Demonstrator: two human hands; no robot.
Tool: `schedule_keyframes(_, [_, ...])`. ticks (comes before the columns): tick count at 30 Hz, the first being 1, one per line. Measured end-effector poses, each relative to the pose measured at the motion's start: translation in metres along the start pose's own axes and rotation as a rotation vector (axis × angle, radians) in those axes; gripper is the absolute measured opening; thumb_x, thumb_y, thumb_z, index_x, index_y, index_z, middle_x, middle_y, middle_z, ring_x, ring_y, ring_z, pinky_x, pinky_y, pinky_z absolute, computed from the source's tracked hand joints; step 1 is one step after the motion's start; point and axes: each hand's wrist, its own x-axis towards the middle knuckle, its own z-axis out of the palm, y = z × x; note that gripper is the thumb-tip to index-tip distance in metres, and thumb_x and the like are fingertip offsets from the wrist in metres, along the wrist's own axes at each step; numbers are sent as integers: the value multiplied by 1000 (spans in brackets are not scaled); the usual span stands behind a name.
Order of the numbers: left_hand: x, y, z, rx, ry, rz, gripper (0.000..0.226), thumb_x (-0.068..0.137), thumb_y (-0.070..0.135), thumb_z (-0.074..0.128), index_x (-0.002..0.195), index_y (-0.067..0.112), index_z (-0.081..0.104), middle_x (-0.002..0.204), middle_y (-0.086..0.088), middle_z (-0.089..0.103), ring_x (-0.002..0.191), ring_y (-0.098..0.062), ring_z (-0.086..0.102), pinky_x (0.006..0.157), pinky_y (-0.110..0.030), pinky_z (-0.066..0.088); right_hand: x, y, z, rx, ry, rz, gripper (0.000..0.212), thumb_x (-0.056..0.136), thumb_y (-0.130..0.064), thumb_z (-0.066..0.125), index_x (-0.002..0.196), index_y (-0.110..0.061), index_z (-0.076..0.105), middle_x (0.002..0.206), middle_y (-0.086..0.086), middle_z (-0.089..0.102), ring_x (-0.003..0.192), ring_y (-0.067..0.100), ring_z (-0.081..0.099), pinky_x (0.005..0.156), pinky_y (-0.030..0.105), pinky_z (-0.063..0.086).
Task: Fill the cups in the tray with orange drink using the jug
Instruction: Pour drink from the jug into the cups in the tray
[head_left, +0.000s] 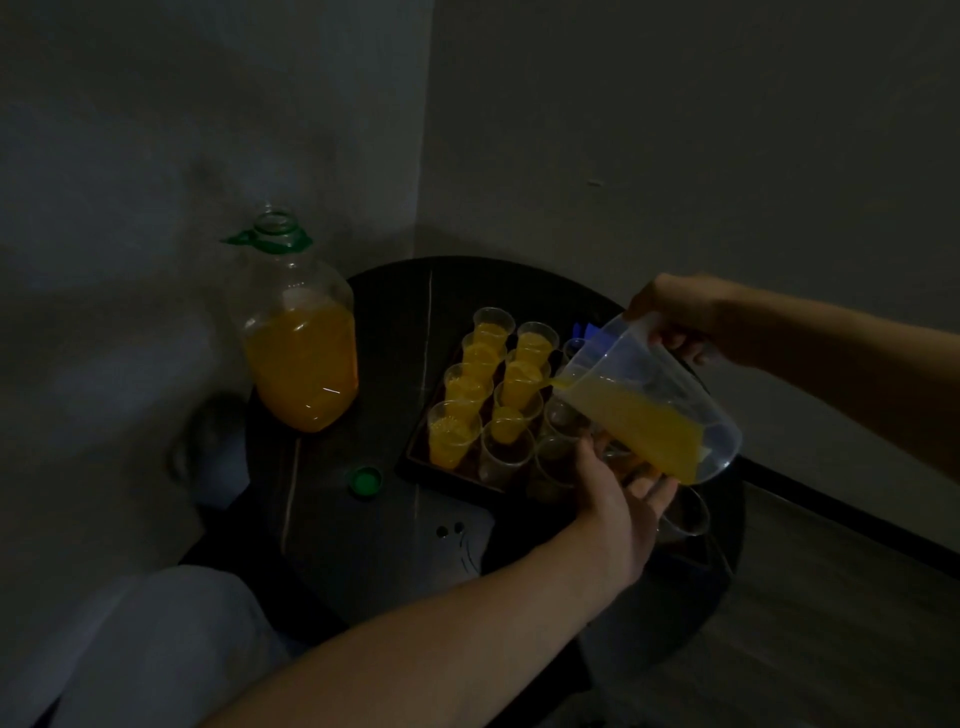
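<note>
The left hand (618, 499) and right hand (685, 317) join bare forearms; the trousers (156, 649) are pale grey.

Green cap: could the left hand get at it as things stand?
Probably yes: the cap lies on bare table beside the tray, with nothing between it and the left hand. That hand would first have to leave the jug it props from below.

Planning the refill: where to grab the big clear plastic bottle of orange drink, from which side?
Likely the green collar ring at the neck of the big clear plastic bottle, from the left: the body is wide, the ring's tab juts left, the dark tray of cups crowds the right.
</note>
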Motion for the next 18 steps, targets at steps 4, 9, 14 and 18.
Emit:
schedule_keyframes(4, [1,-1,-1,8,6,7,47,101,56,44,138,27,52,150,-22,43,140,-41,42,116,-52,36,-1,0,-1,-2,13,12,32,93,-32,54,68,-13,53,58,4,40,51,16,31,52,25,25])
schedule_keyframes(9, [1,-2,-2,10,20,12,42,99,58,47,127,28,58,149,-21,45,139,-40,44,113,-52,39,-1,1,0,0,11,0,31,92,-31,55,66,-14,53,57,3,39,49,15,30,52,25,23])
schedule_keyframes(14, [5,-6,-4,22,25,17,36,99,58,47,118,30,60,135,-18,51,137,-39,46,115,-53,38,-1,3,0,-10,14,-2,30,92,-32,55,69,-13,54,58,4,40,50,16,31,53,26,25])
schedule_keyframes(18, [5,-4,-5,-7,13,-6,36,99,58,48,118,29,59,146,-21,46,139,-40,44,116,-53,37,-2,1,0,-23,7,-8,31,93,-30,54,67,-13,54,58,4,40,51,16,32,53,26,25])
